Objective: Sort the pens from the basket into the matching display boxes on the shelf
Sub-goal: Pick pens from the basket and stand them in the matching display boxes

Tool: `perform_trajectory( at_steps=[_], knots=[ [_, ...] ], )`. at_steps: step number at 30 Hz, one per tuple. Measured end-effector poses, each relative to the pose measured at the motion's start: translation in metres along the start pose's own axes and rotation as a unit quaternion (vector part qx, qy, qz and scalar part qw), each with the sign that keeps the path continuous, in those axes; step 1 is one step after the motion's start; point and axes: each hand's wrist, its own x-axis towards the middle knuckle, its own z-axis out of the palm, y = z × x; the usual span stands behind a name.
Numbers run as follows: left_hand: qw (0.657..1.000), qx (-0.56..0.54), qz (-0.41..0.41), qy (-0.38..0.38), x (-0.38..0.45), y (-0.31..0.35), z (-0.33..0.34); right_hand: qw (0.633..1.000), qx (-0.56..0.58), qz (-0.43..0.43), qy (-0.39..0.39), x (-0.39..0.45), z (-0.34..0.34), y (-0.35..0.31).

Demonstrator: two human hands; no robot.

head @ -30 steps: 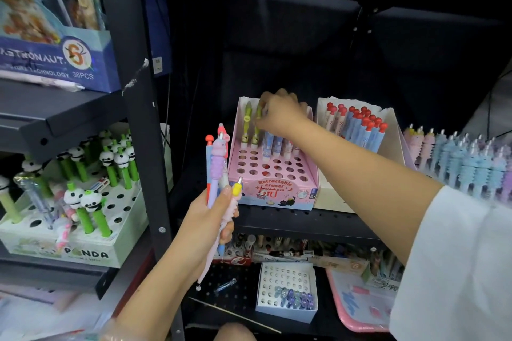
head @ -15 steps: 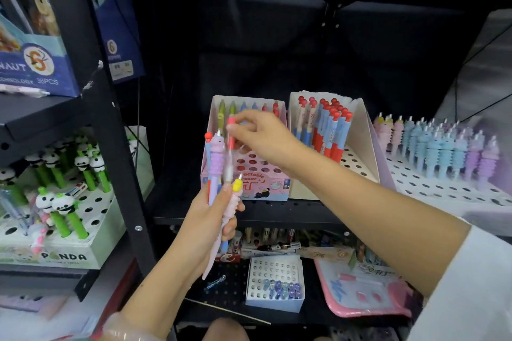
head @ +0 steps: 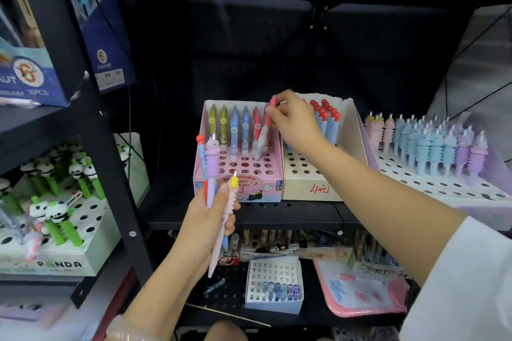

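over the pink box [head: 238, 185], right hand [head: 293, 119] now seats the red pen [head: 263, 133] just pulled from the left hand's [head: 207, 219] gripped bundle.

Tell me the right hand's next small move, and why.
Probably push the red pen straight down and let go. The right hand pinches its top, and its tip already sits tilted in a hole of the pink box, beside a matching red pen.

Right hand [head: 297, 122] hides part of the cream box's [head: 310, 188] pens; the blue box [head: 27, 75] at upper left and white sleeve [head: 465, 285] at lower right run off frame.
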Motion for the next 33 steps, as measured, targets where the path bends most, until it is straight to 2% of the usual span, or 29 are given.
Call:
perform_trajectory(
  at_steps=[5,11,14,16,19,21,24,27,33],
  knots=[
    [1.000,0.004,-0.004,0.007,-0.003,0.002,-0.004,0.992,-0.110,-0.020,-0.062,-0.002,0.015,0.009],
    [1.000,0.003,-0.017,-0.008,-0.004,0.004,-0.005,0.987,-0.153,-0.013,-0.040,-0.010,0.023,0.007],
    [1.000,0.015,-0.009,-0.009,-0.004,0.006,-0.004,0.988,-0.138,-0.061,0.007,-0.015,0.016,-0.007],
    [1.000,0.007,-0.001,-0.011,-0.003,0.006,-0.001,0.993,-0.062,-0.086,-0.051,-0.024,0.014,-0.019],
    [1.000,-0.001,0.001,-0.023,-0.003,0.005,0.006,0.971,0.049,-0.046,-0.227,-0.042,0.017,-0.032],
    [1.000,-0.006,0.005,-0.027,-0.002,0.004,0.011,0.964,0.082,-0.018,-0.253,-0.051,0.018,-0.032],
    [0.999,-0.002,0.008,-0.033,-0.001,0.004,0.020,0.967,0.131,0.019,-0.219,-0.053,0.007,-0.029],
    [0.999,0.012,-0.001,-0.044,-0.002,0.003,0.034,0.963,0.224,0.049,-0.144,-0.047,-0.018,-0.025],
    [0.996,0.048,0.003,-0.079,-0.002,-0.001,0.082,0.981,0.189,0.026,0.025,-0.046,-0.098,0.008]
  ],
)
